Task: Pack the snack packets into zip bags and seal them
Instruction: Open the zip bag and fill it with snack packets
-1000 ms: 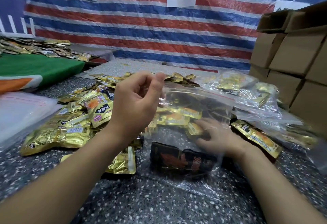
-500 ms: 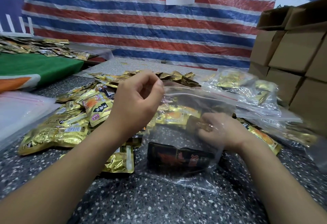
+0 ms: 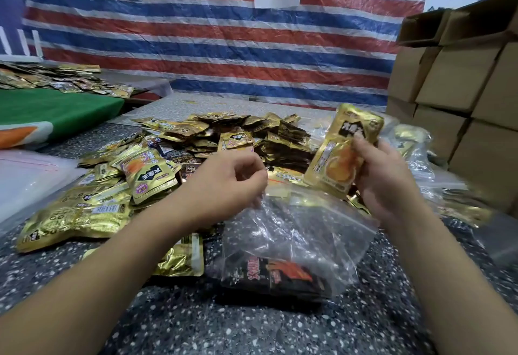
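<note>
The clear zip bag (image 3: 294,231) lies on the speckled table (image 3: 252,326) with a black packet (image 3: 280,273) inside, its mouth edge pinched up by the left hand (image 3: 224,186). The right hand (image 3: 384,175) grips a gold snack packet (image 3: 342,153) upright just above the bag's opening — hands apart. Loose gold packets (image 3: 117,186) are heaped behind and left; cardboard boxes (image 3: 462,80) are stacked at right.

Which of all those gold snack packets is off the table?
The gold packet held upright in the right hand, above the zip bag; the others lie heaped on the table.
</note>
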Demonstrator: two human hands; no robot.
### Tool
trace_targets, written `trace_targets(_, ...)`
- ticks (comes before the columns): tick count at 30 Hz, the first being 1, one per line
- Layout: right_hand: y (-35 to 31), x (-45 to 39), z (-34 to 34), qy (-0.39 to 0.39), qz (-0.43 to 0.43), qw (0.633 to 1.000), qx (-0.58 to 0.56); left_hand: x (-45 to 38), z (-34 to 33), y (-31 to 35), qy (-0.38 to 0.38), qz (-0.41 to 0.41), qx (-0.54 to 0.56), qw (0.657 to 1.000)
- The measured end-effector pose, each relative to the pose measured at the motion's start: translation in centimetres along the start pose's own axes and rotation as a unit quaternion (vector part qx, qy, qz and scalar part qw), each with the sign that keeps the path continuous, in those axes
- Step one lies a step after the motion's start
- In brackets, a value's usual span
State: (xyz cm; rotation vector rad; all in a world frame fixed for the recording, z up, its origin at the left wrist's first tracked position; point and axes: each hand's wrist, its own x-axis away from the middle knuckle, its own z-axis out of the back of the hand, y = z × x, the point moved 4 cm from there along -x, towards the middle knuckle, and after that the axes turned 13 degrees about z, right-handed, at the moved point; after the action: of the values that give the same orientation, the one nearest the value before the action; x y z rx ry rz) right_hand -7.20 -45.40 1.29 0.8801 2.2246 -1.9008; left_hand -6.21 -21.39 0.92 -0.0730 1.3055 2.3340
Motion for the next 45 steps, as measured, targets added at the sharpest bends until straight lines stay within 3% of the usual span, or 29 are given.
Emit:
trace_targets(3, -0.5, 0.2, -0.2, 0.026, -0.028, 0.997, -0.062, 0.0, -0.5, -0.1, -0.047, 0.023, -0.004, 0.999)
trace_targets(6, -0.9, 0.9, -1.1, 0.003, -0.030, 0.995, -0.093, 0.1, -0.7, -0.3, -0.070, 0.043, -0.016, 0.996)
trace_targets(15, -1.3, 2.2, -3.2, -0.082, -0.020, 0.985, -0.151, 0.1, -0.3, -0.1, -0.057, 0.071, -0.003, 0.996)
trace_targets(20, -2.0, 2.6, -3.2, -0.120, 0.064, 0.991, -0.013, 0.1, 0.0, 0.0, -0.033, 0.085, 0.006, 0.996)
trace_targets(24, -2.9, 3.2, -3.3, -0.184, 0.136, 0.967, 0.111, 0.1, 0.5, 0.2, -0.004, 0.081, 0.010, 0.997)
trace_targets(29, -2.6, 4.0, -3.4, -0.294, 0.105, 0.931, 0.188, -0.2, 0.8, 0.2, 0.003, 0.073, 0.057, 0.996)
trace_targets(36, -2.6, 4.2, -3.3, -0.331, 0.093, 0.906, 0.248, -0.2, 1.0, 0.1, -0.067, 0.042, 0.105, 0.991)
trace_targets(45, -2.5, 5.0, -3.4, -0.431, 0.058, 0.842, 0.318, 0.2, 0.4, 0.7, -0.003, -0.055, 0.032, 0.998)
